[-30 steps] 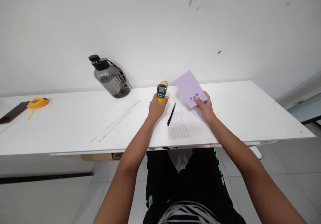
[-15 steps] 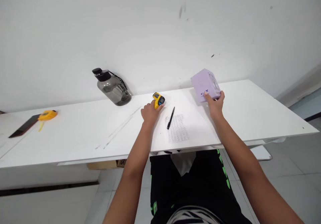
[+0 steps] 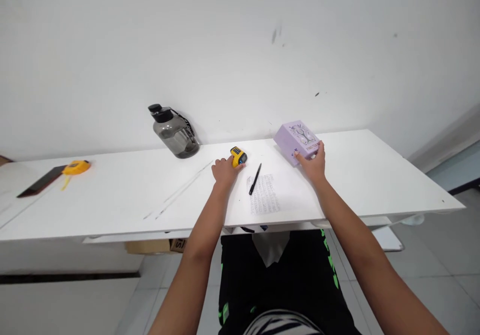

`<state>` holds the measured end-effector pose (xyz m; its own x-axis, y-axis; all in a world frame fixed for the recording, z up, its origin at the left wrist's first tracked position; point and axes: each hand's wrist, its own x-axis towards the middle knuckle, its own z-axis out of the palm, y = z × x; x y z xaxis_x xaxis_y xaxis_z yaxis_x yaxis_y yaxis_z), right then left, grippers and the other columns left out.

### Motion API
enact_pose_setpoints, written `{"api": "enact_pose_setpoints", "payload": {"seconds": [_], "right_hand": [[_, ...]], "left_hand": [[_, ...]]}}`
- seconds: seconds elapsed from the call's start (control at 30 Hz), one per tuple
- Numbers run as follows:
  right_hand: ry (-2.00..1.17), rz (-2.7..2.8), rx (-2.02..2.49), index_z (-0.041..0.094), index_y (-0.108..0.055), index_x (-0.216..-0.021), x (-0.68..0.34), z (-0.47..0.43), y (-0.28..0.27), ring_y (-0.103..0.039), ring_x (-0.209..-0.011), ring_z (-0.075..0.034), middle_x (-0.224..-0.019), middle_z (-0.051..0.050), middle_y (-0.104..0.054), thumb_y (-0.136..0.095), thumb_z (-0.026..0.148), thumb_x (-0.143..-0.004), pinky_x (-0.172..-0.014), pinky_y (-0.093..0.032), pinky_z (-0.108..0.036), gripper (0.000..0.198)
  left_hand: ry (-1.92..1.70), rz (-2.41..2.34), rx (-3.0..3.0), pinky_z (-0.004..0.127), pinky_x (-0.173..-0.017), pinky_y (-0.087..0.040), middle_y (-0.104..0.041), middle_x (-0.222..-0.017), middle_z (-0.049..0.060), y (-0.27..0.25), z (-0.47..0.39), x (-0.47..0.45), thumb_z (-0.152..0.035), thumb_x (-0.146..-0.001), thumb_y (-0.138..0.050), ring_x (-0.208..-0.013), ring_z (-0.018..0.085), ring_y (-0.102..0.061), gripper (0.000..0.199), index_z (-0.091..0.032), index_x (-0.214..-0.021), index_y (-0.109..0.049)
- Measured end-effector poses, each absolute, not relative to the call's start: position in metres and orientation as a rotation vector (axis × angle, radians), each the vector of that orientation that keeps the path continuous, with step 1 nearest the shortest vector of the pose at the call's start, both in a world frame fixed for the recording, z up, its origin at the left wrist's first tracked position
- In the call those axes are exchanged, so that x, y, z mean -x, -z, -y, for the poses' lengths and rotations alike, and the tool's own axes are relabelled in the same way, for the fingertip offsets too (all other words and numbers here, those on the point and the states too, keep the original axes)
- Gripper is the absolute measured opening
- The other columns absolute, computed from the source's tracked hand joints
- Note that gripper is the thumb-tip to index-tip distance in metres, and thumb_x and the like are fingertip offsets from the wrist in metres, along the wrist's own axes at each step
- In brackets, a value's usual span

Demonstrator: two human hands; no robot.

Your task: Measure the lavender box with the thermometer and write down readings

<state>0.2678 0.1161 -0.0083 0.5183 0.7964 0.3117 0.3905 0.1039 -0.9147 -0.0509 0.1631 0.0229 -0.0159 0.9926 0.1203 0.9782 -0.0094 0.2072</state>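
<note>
Left hand [image 3: 225,171]: fingers closed around the grip of a yellow handheld device [image 3: 237,156], small screen facing up. Right hand [image 3: 315,165]: fingers spread to the width of a lilac box [image 3: 296,139], gripping its near end, thumb on the plain side. Box tilted above the rear of the white surface [image 3: 378,175]; contact beneath unclear. Black pen [image 3: 255,179] between the hands, overlapping a patch of handwriting [image 3: 265,197]. Grey bottle [image 3: 176,136] stands left, near the wall [image 3: 232,50]
</note>
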Motion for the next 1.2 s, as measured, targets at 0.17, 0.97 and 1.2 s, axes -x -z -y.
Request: {"api": "enact_pose_setpoints", "payload": {"seconds": [0.17,0.97,1.2], "right_hand": [[-0.356,1.115,1.739,0.026,-0.024,-0.159,-0.260,-0.111,-0.002,-0.041,-0.146,-0.039,-0.158,-0.018,-0.034,-0.082,0.061,-0.060,-0.118,-0.039,-0.058,0.120],[0.014,1.265,1.704,0.028,-0.029,-0.153,-0.239,-0.106,-0.009,0.005,-0.160,-0.041,-0.169,-0.015,-0.011,-0.063,0.047,-0.083,-0.120,-0.004,-0.077,0.080],[-0.120,1.448,1.401,0.030,-0.037,-0.155,-0.232,-0.092,-0.013,-0.042,-0.145,-0.038,-0.150,-0.015,-0.049,-0.057,0.055,-0.089,-0.119,-0.035,-0.064,0.074]], "left_hand": [[-0.345,-2.185,-2.135,0.049,-0.099,-0.038,-0.065,-0.129,0.019,-0.020,-0.163,0.051,-0.072,-0.087,-0.055,-0.126,0.041,-0.049,0.070,-0.026,-0.139,-0.060],[-0.515,-1.541,-2.451,0.054,-0.111,-0.031,-0.067,-0.132,0.009,-0.016,-0.144,0.018,-0.039,-0.084,-0.071,-0.129,0.037,-0.055,0.016,-0.024,-0.081,-0.074],[-0.828,-1.461,-2.370,0.048,-0.108,-0.039,-0.073,-0.122,0.008,-0.023,-0.140,0.013,-0.025,-0.087,-0.064,-0.118,0.030,-0.064,0.009,-0.022,-0.081,-0.071]]}}
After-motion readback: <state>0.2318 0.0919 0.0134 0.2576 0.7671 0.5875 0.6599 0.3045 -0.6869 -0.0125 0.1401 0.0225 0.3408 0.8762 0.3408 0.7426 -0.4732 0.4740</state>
